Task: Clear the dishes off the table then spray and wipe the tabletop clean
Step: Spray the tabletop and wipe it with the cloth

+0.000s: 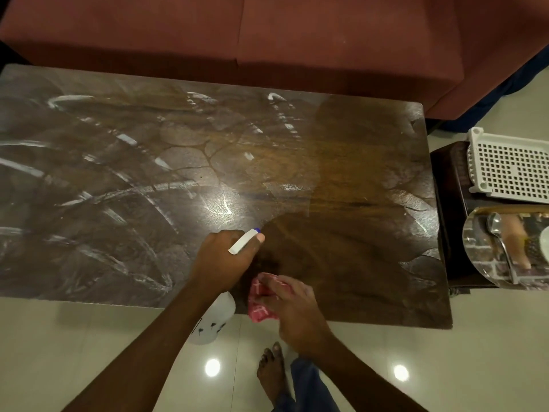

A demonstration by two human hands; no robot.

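Streaky tabletop (341, 162); left hand (225, 255) grips spray bottle (244, 241); right hand (295, 315) seemingly pinches cloth (260, 308).

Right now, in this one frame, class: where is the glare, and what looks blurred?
Head view: glare whitens the tabletop near its middle, two lamp reflections dot the floor, and the right hand and pink cloth look slightly motion-blurred.

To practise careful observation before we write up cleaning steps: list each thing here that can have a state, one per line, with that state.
dark brown wooden tabletop: no dishes on it, smeared with white streaks
white plastic spray bottle: gripped by left hand, nozzle over the table
red checked cloth: bunched, held on the tabletop by right hand
shiny steel plate: on side stand, spoon lying in it
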